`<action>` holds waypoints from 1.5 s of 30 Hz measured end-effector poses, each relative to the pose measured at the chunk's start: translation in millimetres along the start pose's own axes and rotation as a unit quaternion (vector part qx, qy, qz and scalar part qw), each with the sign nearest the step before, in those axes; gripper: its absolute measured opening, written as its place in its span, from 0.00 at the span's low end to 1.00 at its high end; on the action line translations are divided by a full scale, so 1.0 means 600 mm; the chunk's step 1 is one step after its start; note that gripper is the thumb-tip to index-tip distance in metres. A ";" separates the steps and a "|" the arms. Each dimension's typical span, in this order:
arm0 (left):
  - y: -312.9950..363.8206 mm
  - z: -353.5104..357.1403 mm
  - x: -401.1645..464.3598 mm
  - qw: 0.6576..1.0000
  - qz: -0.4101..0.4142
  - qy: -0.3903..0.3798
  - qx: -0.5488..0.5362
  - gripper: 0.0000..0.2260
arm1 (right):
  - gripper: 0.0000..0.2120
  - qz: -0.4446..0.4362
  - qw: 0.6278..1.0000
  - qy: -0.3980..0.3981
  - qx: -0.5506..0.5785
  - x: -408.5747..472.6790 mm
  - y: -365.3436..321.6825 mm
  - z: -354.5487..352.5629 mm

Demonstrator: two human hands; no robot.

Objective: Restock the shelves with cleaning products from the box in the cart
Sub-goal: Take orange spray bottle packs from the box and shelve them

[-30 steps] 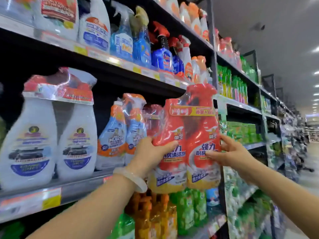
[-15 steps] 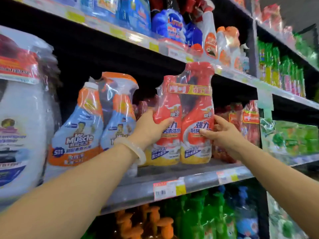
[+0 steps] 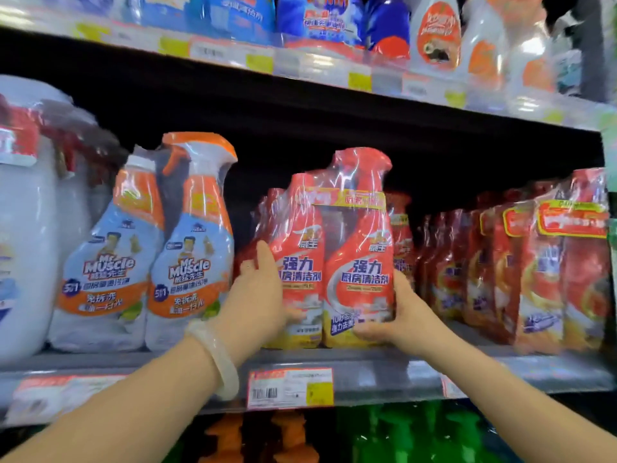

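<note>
A shrink-wrapped twin pack of red kitchen cleaner spray bottles (image 3: 337,262) stands on the grey middle shelf (image 3: 367,369), in front of more red packs. My left hand (image 3: 260,295) grips its left side, thumb on the front. My right hand (image 3: 394,312) holds its lower right corner, fingers curled round the base. The cart and the box are out of view.
A Mr Muscle twin pack (image 3: 147,248) stands to the left, with white bottles (image 3: 30,228) beyond it. Several red packs (image 3: 534,262) fill the shelf to the right. Blue and white sprays (image 3: 320,18) line the shelf above; orange and green bottles (image 3: 417,436) sit below.
Both hands carried the red twin pack forward and down onto the middle shelf; it now stands among the other red packs. The view moved closer to the shelf.
</note>
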State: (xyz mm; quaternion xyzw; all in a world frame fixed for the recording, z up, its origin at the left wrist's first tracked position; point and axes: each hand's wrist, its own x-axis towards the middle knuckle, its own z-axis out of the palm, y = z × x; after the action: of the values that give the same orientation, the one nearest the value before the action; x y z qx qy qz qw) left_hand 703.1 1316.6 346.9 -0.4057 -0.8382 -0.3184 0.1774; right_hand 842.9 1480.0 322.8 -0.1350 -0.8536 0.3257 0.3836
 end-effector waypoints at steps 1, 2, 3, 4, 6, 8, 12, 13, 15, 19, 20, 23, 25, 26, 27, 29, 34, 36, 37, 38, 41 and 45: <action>0.001 0.005 -0.013 0.999 -0.012 0.001 0.053 0.53 | 0.40 -0.005 1.000 0.008 0.003 0.002 0.004 0.002; 0.003 0.010 -0.024 0.995 -0.022 0.008 0.099 0.52 | 0.41 -0.011 1.000 0.015 0.008 0.006 0.006 0.004; 0.002 0.015 -0.031 0.990 -0.028 0.020 0.138 0.50 | 0.42 -0.016 1.000 0.017 0.011 0.009 0.006 0.008; 0.000 0.020 -0.034 0.984 -0.033 0.034 0.170 0.47 | 0.42 -0.017 1.000 0.019 0.011 0.013 0.005 0.011; -0.003 0.026 -0.039 0.975 -0.046 0.055 0.211 0.42 | 0.42 -0.020 0.999 0.023 0.010 0.020 0.004 0.022; -0.001 0.032 -0.041 0.964 -0.046 0.058 0.256 0.38 | 0.42 -0.019 0.999 0.026 0.005 0.024 0.007 0.030; 0.015 0.032 -0.044 0.938 -0.032 0.053 0.341 0.30 | 0.42 -0.009 1.000 0.020 -0.004 0.035 0.009 0.031; 0.015 0.033 -0.041 0.936 -0.034 0.055 0.345 0.30 | 0.42 -0.005 1.000 0.015 -0.008 0.038 0.008 0.032; 0.011 0.034 -0.039 0.941 -0.047 0.063 0.328 0.33 | 0.41 0.000 1.000 0.009 -0.015 0.044 0.009 0.038; 0.002 0.036 -0.035 0.963 -0.079 0.072 0.249 0.35 | 0.37 0.006 1.000 0.009 -0.012 0.048 0.013 0.050; -0.001 0.037 -0.034 0.966 -0.082 0.073 0.234 0.35 | 0.37 0.005 1.000 0.009 -0.011 0.048 0.013 0.051; -0.011 0.038 -0.030 0.970 -0.087 0.079 0.214 0.28 | 0.35 0.021 1.000 0.007 -0.015 0.050 0.016 0.053; -0.014 0.039 -0.030 0.972 -0.084 0.084 0.202 0.25 | 0.34 0.043 0.999 0.015 -0.026 0.053 0.022 0.056; -0.014 0.039 -0.029 0.972 -0.083 0.087 0.201 0.24 | 0.34 0.052 0.998 0.018 -0.032 0.054 0.024 0.057; -0.014 0.038 -0.029 0.972 -0.084 0.089 0.202 0.24 | 0.34 0.056 0.997 0.020 -0.039 0.054 0.025 0.059; -0.013 0.038 -0.027 0.971 -0.088 0.087 0.206 0.25 | 0.33 0.062 0.996 0.023 -0.051 0.054 0.026 0.061; -0.010 0.032 -0.031 0.974 -0.088 0.067 0.200 0.27 | 0.33 0.084 0.993 0.022 -0.075 0.050 0.020 0.056; -0.013 0.023 -0.040 0.985 -0.082 0.032 0.147 0.30 | 0.37 0.082 0.994 0.020 -0.075 0.046 0.016 0.055; -0.014 0.016 -0.048 0.991 -0.075 0.016 0.106 0.29 | 0.41 0.072 0.994 0.029 -0.074 0.041 0.013 0.054; -0.016 0.008 -0.060 0.996 -0.065 0.008 0.062 0.27 | 0.44 0.056 0.994 0.049 -0.079 0.035 0.008 0.053; -0.015 -0.021 -0.109 0.998 -0.034 0.036 -0.035 0.24 | 0.42 -0.039 0.985 0.130 -0.108 -0.001 -0.017 0.055; -0.043 -0.063 -0.173 0.996 0.006 0.087 -0.012 0.27 | 0.30 -0.171 0.967 0.136 -0.134 -0.062 -0.083 0.103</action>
State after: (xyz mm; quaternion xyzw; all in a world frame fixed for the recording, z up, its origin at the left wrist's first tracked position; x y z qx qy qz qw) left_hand 746.9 1220.0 306.9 -0.3840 -0.8129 -0.3618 0.2465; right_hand 822.7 1397.0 303.9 -0.0799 -0.8395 0.1167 0.5246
